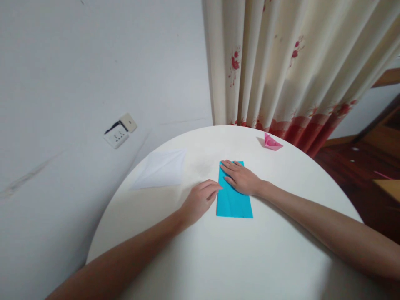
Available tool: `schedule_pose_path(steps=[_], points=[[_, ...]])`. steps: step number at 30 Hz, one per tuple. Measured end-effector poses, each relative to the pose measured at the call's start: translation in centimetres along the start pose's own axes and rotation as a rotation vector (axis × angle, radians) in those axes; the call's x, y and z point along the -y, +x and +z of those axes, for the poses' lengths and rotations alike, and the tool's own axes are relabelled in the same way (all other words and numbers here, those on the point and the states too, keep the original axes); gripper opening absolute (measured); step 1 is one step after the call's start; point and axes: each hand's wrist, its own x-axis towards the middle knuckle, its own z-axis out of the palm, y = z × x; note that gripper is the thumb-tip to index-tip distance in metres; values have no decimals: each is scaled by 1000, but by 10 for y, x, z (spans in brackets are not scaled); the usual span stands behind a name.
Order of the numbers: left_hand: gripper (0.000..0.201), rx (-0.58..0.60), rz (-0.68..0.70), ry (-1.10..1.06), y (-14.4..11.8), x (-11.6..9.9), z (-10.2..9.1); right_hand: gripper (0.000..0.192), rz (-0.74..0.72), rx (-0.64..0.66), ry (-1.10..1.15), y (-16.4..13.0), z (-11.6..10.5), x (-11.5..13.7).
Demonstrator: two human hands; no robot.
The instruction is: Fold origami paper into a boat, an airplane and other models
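Note:
A blue sheet of paper (234,205), folded into an upright rectangle, lies on the white table in front of me. My right hand (242,178) rests flat on its upper part, fingers stretched toward the far left corner. At the left edge of the sheet, my left hand (201,198) has its fingers curled together, with the fingertips closed on that edge. A faint crease runs through the lower part of the paper. The underside of the sheet is hidden.
On the round white table (200,254), a stack of white paper (164,168) lies at the left. A pink folded paper boat (272,142) stands near the far right edge. Behind are a wall with a socket (116,136) and a floral curtain (281,66).

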Motion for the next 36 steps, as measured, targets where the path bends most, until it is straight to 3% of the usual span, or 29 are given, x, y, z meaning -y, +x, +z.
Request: schedule_pose_path(steps=[12,21,32,36], points=[[50,-23,-50,60,3,2,-2,60,-39,16,13,-3,-2,7],[40,9,-169,-6,5,4,-4,58,-42,11,29,-2,-2,7],[42,-76,-287,-138,7,1,-2,57,-43,-13,36,-2,1,6],[30,-97,-315,-98,5,10,-2,57,-40,-6,32,-2,-1,7]])
